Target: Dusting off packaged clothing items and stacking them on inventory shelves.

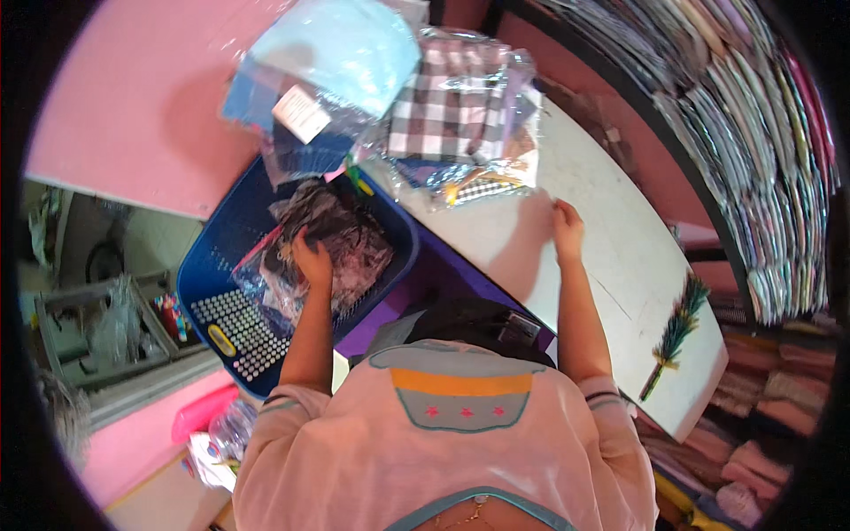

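Note:
My left hand [311, 260] reaches into a blue plastic laundry basket [410, 240], its thumb and forefinger apart against a dark garment in clear plastic [355, 239]. Its other fingertips are hard to make out. Pinkish garments in clear wrap [282, 282] lie under and beside that hand. Over the white tabletop [597, 179], my right hand [568, 229] hovers with bent fingers, and I see nothing in them. Just beyond it lies a bagged black-and-white checked garment [451, 106]. A light-blue bagged garment [339, 53] overlaps the pile near a white tag [301, 114].
Tall stacks of plastic-wrapped garments [764, 152] fill a shelf on the right. A tinsel sprig [677, 332] lies on the tabletop. To the left are a pink surface [133, 99] and a framed glass case [99, 332]. A clear plastic bottle [232, 428] is at the lower left.

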{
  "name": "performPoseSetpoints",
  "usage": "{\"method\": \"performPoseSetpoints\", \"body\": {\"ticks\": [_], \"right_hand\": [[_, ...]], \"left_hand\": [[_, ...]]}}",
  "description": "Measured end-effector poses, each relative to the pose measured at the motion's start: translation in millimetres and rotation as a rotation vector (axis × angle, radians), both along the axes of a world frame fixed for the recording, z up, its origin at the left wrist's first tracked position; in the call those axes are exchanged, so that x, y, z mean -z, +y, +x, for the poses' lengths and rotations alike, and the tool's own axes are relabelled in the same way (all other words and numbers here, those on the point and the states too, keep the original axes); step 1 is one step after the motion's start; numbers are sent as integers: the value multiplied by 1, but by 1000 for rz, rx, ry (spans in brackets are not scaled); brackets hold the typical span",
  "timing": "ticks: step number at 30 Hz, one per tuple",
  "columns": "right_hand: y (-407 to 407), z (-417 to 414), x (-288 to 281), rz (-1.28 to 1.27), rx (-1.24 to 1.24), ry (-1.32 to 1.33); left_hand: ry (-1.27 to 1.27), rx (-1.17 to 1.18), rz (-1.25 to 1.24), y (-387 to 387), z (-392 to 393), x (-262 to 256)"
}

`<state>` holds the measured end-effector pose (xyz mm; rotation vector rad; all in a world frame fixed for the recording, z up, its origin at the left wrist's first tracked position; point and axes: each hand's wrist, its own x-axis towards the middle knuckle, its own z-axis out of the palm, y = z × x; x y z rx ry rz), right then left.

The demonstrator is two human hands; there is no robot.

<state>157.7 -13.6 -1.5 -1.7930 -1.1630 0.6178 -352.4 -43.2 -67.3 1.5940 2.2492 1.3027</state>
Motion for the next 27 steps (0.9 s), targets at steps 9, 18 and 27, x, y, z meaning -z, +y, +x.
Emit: {"method": "performPoseSetpoints", "body": {"ticks": [9, 18, 27], "right_hand": [[72, -60, -16, -151, 134, 122], [69, -74, -26, -185, 199, 233], [72, -67, -24, 41, 143, 558]], "left_hand": [[310, 841, 243, 56, 139, -148], [867, 879, 222, 110, 224, -132], [739, 839, 219, 125, 221, -151]]}}
